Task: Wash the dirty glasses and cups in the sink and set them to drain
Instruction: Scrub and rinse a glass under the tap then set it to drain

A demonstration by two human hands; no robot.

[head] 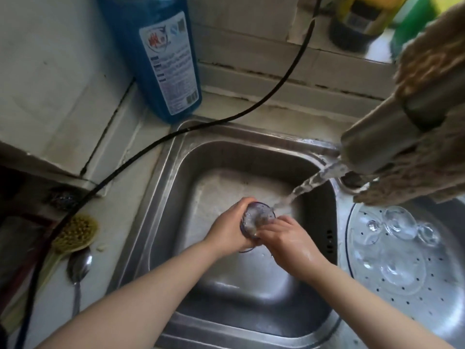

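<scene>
Over the middle of the steel sink I hold a clear glass with a purple tint, its mouth tipped toward the running water. My left hand grips the glass around its side. My right hand, wet and soapy, grips the glass at its rim, with fingers that seem to reach inside. Water streams from the tap at the right onto the glass rim. Several clear glasses lie on a perforated steel drain tray to the right of the sink.
A big blue detergent bottle stands behind the sink's left corner. A black cable crosses the counter. A yellow brush and a metal spoon lie left of the sink. A brown cloth hangs over the tap.
</scene>
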